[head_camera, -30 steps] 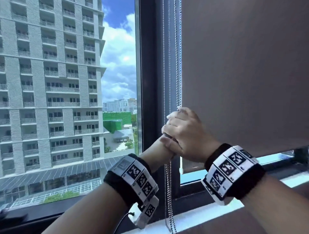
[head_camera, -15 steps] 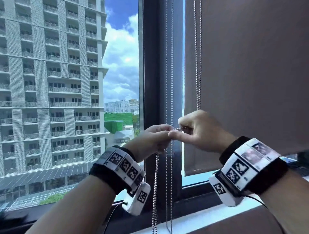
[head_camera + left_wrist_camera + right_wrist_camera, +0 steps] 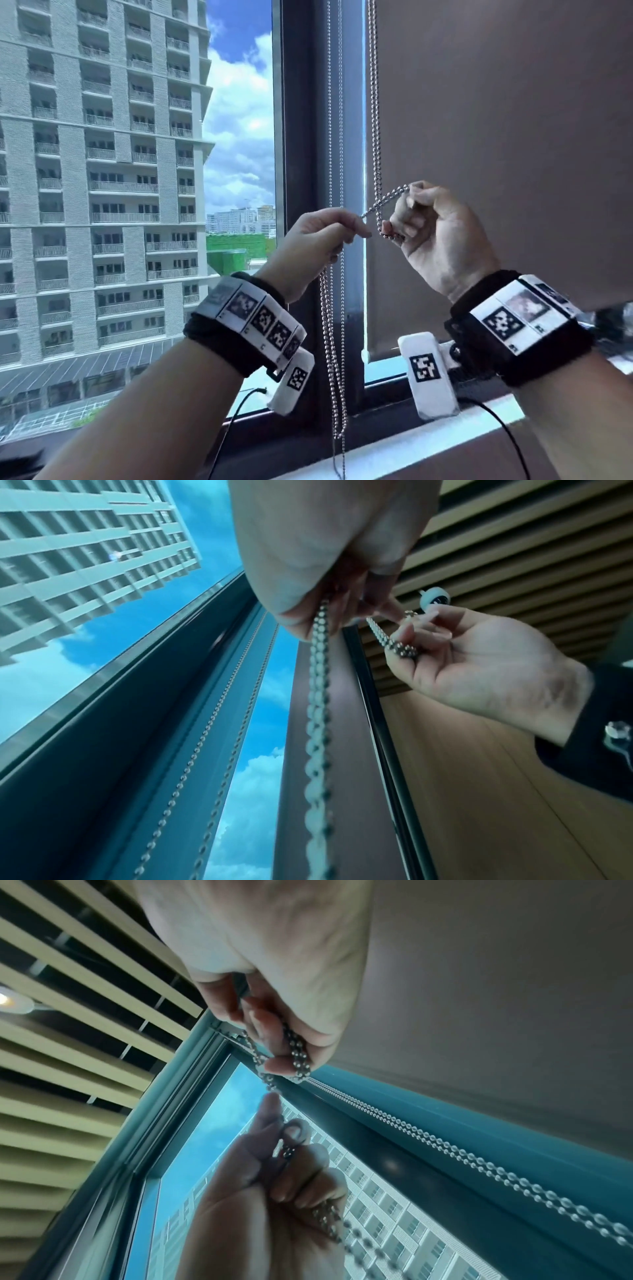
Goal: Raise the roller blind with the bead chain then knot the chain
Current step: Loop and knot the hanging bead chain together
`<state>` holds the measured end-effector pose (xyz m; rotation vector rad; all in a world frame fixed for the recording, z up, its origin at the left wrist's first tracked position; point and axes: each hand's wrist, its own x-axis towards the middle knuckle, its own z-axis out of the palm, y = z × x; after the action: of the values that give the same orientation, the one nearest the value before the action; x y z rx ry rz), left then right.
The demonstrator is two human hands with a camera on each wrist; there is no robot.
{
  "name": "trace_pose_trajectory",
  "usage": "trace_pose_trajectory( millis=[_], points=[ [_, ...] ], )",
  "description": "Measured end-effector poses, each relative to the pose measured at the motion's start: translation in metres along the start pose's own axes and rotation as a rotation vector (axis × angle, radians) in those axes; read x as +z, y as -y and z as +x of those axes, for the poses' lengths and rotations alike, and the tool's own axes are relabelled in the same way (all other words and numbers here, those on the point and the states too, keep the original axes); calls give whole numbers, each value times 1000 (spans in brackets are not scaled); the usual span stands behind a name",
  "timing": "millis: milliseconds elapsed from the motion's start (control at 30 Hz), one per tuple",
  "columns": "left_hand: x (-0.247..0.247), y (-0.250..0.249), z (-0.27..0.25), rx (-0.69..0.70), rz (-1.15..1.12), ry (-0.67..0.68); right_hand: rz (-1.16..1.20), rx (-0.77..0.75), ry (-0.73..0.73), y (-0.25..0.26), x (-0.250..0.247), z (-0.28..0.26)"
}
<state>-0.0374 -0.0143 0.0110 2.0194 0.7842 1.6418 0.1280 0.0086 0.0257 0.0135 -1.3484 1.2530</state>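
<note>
The grey-brown roller blind (image 3: 496,137) covers the right pane, and its bottom bar hangs a little above the sill. Its silver bead chain (image 3: 376,120) drops down the blind's left edge into my right hand (image 3: 402,212), which pinches a loop of it with curled fingers. A short doubled stretch of chain crosses down-left to my left hand (image 3: 352,228), which pinches it at the fingertips. Below the left hand the rest of the chain (image 3: 330,325) hangs free. The left wrist view shows the beads (image 3: 400,647) in my right fingers (image 3: 421,631). In the right wrist view the chain (image 3: 298,1056) is wrapped over my fingertips.
A second pair of bead chains (image 3: 334,102) hangs along the dark window frame (image 3: 301,137). The left pane is uncovered and shows a tall building (image 3: 102,171). A pale sill (image 3: 411,442) runs below. Sensor cables trail from both wrist bands.
A second ago both hands were clasped together on the chain. They have since drawn apart, the right hand going up and right, and a short span of chain now stretches between them.
</note>
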Motion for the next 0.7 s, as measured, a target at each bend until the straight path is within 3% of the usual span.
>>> trace_pose_trajectory(
  millis=[100,233,433,700],
  points=[
    [5,3,5,53,149,-146,165,68,-21,-1,1,1],
    [16,4,10,39,147,-254,270,110,-74,-6,3,1],
    [25,-2,13,2,52,-141,444,156,-176,-10,5,2],
    [27,-3,20,-157,-156,-97,435,111,-209,-11,6,-1]
  ],
)
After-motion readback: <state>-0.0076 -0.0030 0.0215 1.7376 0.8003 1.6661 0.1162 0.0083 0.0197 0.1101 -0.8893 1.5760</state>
